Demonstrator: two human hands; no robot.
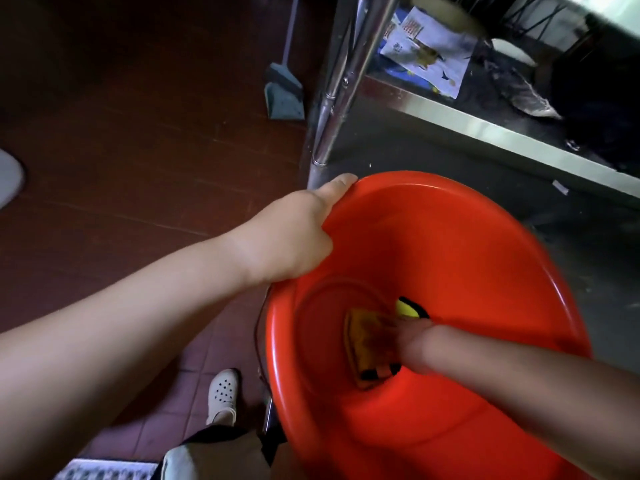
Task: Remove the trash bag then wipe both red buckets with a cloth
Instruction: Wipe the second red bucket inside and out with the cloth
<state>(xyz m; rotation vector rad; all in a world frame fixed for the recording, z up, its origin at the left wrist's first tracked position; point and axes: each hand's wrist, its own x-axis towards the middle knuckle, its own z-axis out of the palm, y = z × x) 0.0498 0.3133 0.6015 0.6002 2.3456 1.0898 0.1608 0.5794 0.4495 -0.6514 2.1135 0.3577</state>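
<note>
Left hand point(294, 233) is gripping the near-left rim of the glossy red plastic bucket point(467, 244), thumb lying along the rim's top edge and fingers curled out of sight over the outside, forearm reaching in straight from lower left. Right hand point(414, 344) is reaching down inside the bucket from the right, pressing a stained yellow cloth with black trim point(367, 344) against the bucket's bottom; motion blur is hiding whether those fingers are flat or clamped on it. The bucket is tilting toward the viewer beside the steel table leg point(341, 88), interior looking bare and shiny apart from the cloth.
</note>
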